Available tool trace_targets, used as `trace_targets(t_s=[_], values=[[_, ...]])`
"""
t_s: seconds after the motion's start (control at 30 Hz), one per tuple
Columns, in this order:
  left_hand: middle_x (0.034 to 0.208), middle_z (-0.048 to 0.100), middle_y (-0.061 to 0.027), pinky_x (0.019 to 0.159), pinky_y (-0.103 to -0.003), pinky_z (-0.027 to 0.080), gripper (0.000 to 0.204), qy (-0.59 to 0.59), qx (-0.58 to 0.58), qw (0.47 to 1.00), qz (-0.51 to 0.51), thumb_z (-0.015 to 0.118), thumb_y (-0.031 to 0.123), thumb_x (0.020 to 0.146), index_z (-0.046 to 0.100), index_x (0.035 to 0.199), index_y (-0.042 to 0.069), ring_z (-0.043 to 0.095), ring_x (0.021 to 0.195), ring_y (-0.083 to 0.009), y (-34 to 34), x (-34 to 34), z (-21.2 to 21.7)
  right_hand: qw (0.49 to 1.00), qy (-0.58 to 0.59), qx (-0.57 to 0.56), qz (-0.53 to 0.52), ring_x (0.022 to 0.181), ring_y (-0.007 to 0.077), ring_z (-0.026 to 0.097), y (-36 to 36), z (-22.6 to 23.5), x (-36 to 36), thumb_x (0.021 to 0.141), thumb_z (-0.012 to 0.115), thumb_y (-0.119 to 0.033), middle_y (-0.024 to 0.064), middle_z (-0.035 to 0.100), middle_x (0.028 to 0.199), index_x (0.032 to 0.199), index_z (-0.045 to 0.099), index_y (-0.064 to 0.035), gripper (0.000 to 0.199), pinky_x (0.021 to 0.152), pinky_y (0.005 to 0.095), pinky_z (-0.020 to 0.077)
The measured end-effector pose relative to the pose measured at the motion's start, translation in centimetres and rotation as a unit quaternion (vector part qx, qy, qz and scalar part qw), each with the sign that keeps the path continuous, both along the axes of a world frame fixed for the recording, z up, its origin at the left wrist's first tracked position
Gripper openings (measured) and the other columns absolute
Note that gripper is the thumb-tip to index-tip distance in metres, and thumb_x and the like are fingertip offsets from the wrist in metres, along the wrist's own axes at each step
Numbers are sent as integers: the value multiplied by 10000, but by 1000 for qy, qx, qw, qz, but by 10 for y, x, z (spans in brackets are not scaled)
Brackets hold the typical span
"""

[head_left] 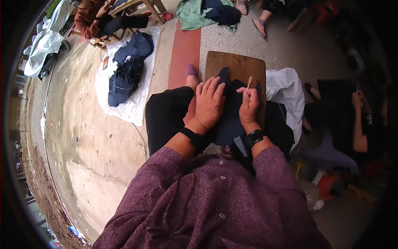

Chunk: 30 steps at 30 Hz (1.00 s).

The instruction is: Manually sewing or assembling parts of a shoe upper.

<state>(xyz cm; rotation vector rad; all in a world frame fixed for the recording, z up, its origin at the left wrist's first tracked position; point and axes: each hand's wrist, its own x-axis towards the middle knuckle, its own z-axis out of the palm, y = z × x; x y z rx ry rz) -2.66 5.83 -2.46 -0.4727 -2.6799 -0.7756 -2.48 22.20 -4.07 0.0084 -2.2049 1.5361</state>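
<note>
A piece of dark navy cloth [232, 89] lies over a brown wooden board [237, 62] in front of my knees. My left hand [209, 101] rests flat on the left side of the cloth, its fingers stretched out and pressing it down. My right hand [248, 104] is closed at the cloth's right side. From its thumb and forefinger a thin pinkish tool with a loop-shaped end [249, 81] sticks up; its lower part is hidden in the grip. Black bands circle both wrists.
White sheeting [290, 83] hangs right of the board. At the left, a white sheet [107, 76] carries several navy caps [124, 83]. Green cloth [190, 14] lies at the back. People sit at the upper left and right. A red object [329, 184] stands at the lower right.
</note>
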Motion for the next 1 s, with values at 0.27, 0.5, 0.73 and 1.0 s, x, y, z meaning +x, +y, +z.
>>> trace_targets(t_s=[0.27,0.5,0.73,1.0], values=[[1281,524,-138,1032,-444,334,428,-15,-39,999,-26,623,164,830,523,1219,16,465,1227,-314,3,7,-5,997,-9,-71,-33,737,150,528,5,-7,-3,965,499,-79,25,574,800,864,511,-43,107,722,289,456],[1157,587,-157,969,-423,408,290,29,79,996,-6,612,129,830,609,1084,-9,537,1106,-352,-4,2,-7,999,-46,-8,-9,648,129,515,19,10,12,952,515,-65,33,536,690,839,511,-46,115,614,279,442],[968,601,-56,813,-285,482,200,-244,502,807,-193,563,187,966,606,993,-6,580,906,-139,5,31,7,982,17,69,177,621,361,563,-16,25,54,876,598,-25,137,556,705,921,546,-21,68,572,373,466],[817,636,-75,685,-323,516,159,-105,385,916,-44,548,162,969,625,976,24,640,760,-199,-8,-21,-4,973,-10,230,18,973,373,530,2,2,29,738,719,-46,208,524,1028,1106,546,21,412,872,418,450]])
